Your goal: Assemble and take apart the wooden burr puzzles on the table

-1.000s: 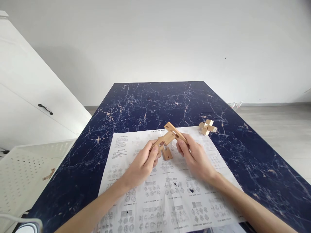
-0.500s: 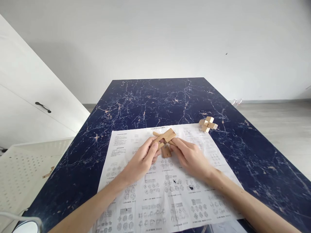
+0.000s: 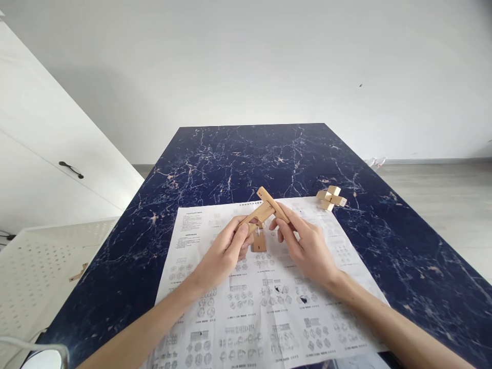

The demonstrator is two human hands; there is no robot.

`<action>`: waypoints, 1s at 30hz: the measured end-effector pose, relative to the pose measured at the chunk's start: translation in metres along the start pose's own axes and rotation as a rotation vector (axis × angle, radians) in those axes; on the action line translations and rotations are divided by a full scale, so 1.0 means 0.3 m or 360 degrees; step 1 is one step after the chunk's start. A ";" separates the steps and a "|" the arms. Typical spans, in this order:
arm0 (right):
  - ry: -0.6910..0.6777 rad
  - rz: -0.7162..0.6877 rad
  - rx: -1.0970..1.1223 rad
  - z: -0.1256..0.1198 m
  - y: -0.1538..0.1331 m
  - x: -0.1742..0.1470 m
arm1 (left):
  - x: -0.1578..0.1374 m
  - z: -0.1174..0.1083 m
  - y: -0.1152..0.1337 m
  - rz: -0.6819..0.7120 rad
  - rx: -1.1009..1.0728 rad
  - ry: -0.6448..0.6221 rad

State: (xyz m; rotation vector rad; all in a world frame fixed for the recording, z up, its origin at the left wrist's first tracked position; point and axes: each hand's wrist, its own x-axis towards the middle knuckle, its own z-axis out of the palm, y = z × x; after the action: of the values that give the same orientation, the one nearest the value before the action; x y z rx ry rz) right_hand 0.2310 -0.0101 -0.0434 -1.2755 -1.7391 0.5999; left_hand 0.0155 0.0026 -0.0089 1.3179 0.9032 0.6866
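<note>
My left hand pinches a notched wooden puzzle piece that slants up to the right. Between the fingers and thumb of my right hand is a second wooden puzzle piece, rounded and marked 2 at its far end. The two pieces touch or overlap near the first one's upper end; whether they interlock I cannot tell. Below them, a wooden block with a dark mark shows between my hands over the printed sheet. Its upper part is partly hidden by the held piece.
An assembled cross-shaped wooden puzzle sits at the sheet's far right corner, on the dark blue marbled table. On the left are a white perforated surface with a wooden piece and a white cabinet.
My right hand has drawn back slightly, and its piece now points up to the left across the end of the left one. The block below shows more fully.
</note>
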 end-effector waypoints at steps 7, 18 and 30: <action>0.0007 -0.0165 -0.0070 -0.013 0.013 -0.006 | -0.005 -0.012 -0.010 -0.0028 0.0004 -0.0009; -0.0070 -0.0368 -0.0311 -0.026 0.002 -0.003 | -0.006 -0.010 -0.007 -0.0014 0.0037 -0.0033; -0.0161 -0.0520 -0.0357 -0.040 0.018 -0.003 | -0.014 -0.014 -0.003 -0.0012 0.0116 -0.0095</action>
State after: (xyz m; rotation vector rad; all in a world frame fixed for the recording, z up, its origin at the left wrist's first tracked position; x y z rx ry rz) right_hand 0.2440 -0.0104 -0.0420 -1.0885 -2.0905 0.2904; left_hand 0.0099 0.0010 -0.0090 1.3921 0.8917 0.6100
